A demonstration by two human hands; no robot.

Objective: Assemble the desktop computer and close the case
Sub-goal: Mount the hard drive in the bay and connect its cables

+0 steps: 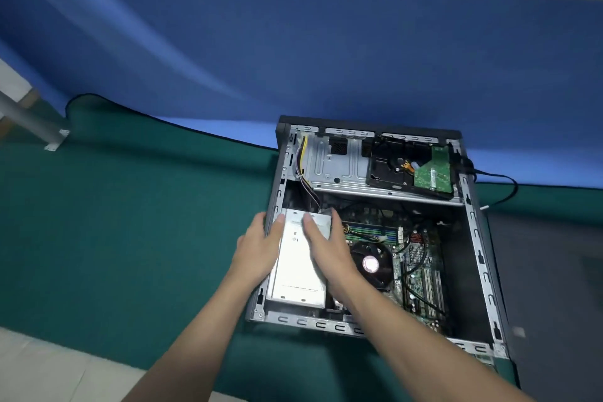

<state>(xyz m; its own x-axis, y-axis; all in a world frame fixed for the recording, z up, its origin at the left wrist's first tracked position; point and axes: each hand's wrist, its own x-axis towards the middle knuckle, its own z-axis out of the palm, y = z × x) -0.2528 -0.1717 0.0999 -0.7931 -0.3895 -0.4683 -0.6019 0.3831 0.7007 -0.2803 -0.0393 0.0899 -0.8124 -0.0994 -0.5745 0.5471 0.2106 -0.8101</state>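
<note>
Touching power supply (298, 271): left hand (257, 248), right hand (326, 248), fingers (336, 222) straight.

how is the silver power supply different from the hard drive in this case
The power supply is a plain silver box; the hard drive is black with a green circuit board showing. The power supply sits in the near-left corner of the case, the hard drive in the far-right bay. The left hand and right hand both rest on the power supply; nothing touches the hard drive. Both lie inside the open case.
</note>
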